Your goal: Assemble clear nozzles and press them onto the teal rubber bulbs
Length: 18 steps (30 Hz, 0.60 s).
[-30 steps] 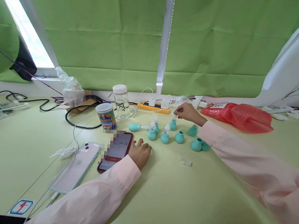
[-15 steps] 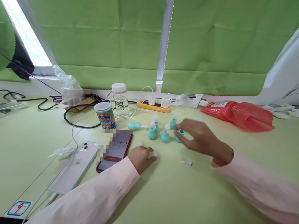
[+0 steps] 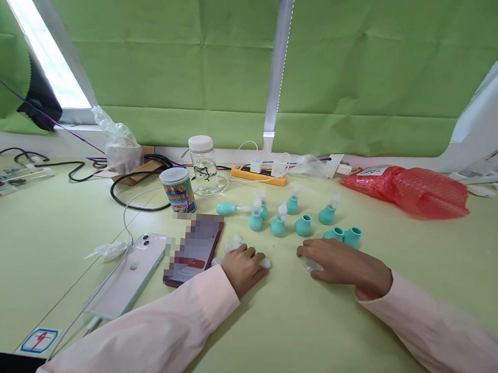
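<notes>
My left hand (image 3: 244,270) rests on the table with its fingers curled over small white plastic tips; one white tip (image 3: 264,262) sticks out between thumb and forefinger. More translucent tips (image 3: 236,242) lie just beyond its knuckles. On the right, my right hand (image 3: 341,262) reaches down palm-first, thumb and fingers closed around a small clear plastic piece (image 3: 312,265). Several teal squeeze bulbs stand ahead of both hands. Some carry white tips, like the front bulb (image 3: 277,227); an open-mouthed bulb (image 3: 303,226) has none. Two more open bulbs (image 3: 352,237) touch beyond my right hand.
A teal bulb with a clear tube (image 3: 226,209) lies on its side. Left of my left hand are a red-edged phone (image 3: 193,251) and a pale phone (image 3: 127,280) with a cable. Behind stand a can (image 3: 178,192), a jar (image 3: 203,169), a power strip (image 3: 258,176) and a red bag (image 3: 406,189).
My right hand has come down from the teal bulbs onto the clear plastic piece. Bulbs it covered now show. My left hand stays at the white tips; the view has shifted slightly.
</notes>
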Each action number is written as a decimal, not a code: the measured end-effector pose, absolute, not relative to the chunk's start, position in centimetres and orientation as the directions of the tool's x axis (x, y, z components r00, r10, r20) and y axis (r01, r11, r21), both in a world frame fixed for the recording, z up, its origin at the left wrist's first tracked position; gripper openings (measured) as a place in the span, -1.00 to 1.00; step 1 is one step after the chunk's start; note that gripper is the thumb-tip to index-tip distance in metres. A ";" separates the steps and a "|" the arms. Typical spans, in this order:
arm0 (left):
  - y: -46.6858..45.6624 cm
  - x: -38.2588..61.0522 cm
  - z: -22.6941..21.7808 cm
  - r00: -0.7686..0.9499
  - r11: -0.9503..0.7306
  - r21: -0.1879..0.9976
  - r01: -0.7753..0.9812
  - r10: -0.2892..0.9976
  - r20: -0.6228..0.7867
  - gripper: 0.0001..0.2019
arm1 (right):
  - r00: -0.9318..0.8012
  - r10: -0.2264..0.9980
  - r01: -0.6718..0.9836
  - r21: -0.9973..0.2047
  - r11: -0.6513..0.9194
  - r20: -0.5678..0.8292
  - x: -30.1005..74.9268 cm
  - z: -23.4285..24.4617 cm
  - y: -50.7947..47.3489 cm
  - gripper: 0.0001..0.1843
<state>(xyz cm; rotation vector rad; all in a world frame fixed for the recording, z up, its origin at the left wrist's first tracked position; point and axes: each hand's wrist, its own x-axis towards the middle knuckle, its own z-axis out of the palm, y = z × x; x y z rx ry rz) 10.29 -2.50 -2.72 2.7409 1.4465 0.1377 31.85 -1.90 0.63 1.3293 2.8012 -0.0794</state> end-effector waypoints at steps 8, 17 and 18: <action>-1.0 8.4 -0.3 0.541 -0.578 0.096 0.810 0.801 0.255 -0.70 | -0.610 0.782 0.707 -0.360 0.609 0.127 30.4 0.3 -2.0 -0.66; 0.1 12.7 -1.3 0.585 -0.588 0.029 0.808 0.808 0.074 -0.78 | -0.434 0.898 0.443 -0.884 0.151 -0.064 29.5 -1.9 -2.3 -0.67; 0.3 13.1 -1.5 0.577 -0.580 0.026 0.814 0.814 0.072 -0.80 | -0.426 0.899 0.393 -0.915 0.087 -0.097 29.6 -2.3 -2.2 -0.63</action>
